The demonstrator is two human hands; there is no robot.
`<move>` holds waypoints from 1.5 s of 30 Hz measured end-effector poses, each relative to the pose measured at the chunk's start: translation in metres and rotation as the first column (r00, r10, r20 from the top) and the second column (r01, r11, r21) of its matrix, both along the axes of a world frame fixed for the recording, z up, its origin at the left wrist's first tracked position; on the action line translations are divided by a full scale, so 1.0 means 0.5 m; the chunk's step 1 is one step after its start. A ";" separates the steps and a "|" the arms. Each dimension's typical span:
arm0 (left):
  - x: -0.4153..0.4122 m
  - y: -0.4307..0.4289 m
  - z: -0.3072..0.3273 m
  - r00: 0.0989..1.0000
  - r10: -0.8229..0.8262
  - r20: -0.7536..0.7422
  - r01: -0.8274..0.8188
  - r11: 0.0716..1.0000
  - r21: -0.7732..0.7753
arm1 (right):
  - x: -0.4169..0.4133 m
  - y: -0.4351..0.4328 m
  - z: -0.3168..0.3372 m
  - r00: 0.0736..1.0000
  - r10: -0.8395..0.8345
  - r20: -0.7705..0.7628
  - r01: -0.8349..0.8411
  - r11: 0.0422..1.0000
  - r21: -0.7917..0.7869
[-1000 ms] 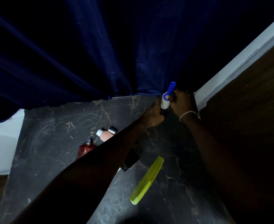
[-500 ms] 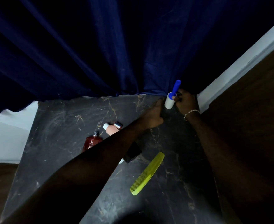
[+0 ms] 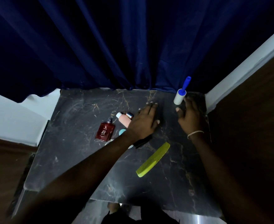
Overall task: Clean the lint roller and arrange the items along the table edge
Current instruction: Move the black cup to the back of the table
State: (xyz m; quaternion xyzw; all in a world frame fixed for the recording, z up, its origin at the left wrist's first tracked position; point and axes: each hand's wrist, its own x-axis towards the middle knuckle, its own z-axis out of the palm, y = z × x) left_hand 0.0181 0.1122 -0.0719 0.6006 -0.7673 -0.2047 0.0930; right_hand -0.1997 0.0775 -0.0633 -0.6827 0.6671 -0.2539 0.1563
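White lint roller with blue plastic handle [image 3: 179, 97] stands upright, just beyond the right hand's [image 3: 188, 115] fingertips, handle tilted up toward the dark blue curtain [image 3: 117, 46].

Right hand: fingers loose, spread, holding nothing; touching the roller or only beside it, cannot tell. Silver chain bracelet [image 3: 195, 133] on that wrist. Left hand [image 3: 144, 123]: flat, fingers straight, empty, low over the black marble-look table [image 3: 78, 120], apart from the right hand. Left of the left hand: peach tube with white cap [image 3: 124, 120], a small silver-capped piece [image 3: 129, 115] against it, red square perfume bottle [image 3: 105, 131] further left. Teal round item [image 3: 122, 131] and black object [image 3: 142, 141] partly hidden under the left wrist. Yellow-green plastic comb [image 3: 153, 160] lies slantwise between the two forearms, nearer the person.
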 end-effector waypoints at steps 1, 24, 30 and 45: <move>0.013 0.011 -0.001 1.000 0.014 0.003 -0.014 1.000 -0.006 | 0.015 0.015 0.001 0.998 0.011 0.062 -0.012 1.000 0.013; 0.074 0.197 -0.088 0.453 0.869 -0.201 -0.666 0.479 0.571 | 0.247 0.137 -0.110 0.940 0.069 0.334 -0.292 0.667 0.685; 0.065 0.197 -0.088 0.430 0.877 -0.215 -0.679 0.471 0.563 | 0.244 0.152 -0.103 0.934 0.086 0.348 -0.306 0.696 0.650; 0.148 0.190 -0.004 0.189 0.785 -0.589 -0.563 0.579 0.590 | 0.273 0.140 -0.024 0.835 0.090 0.543 -0.386 0.798 0.462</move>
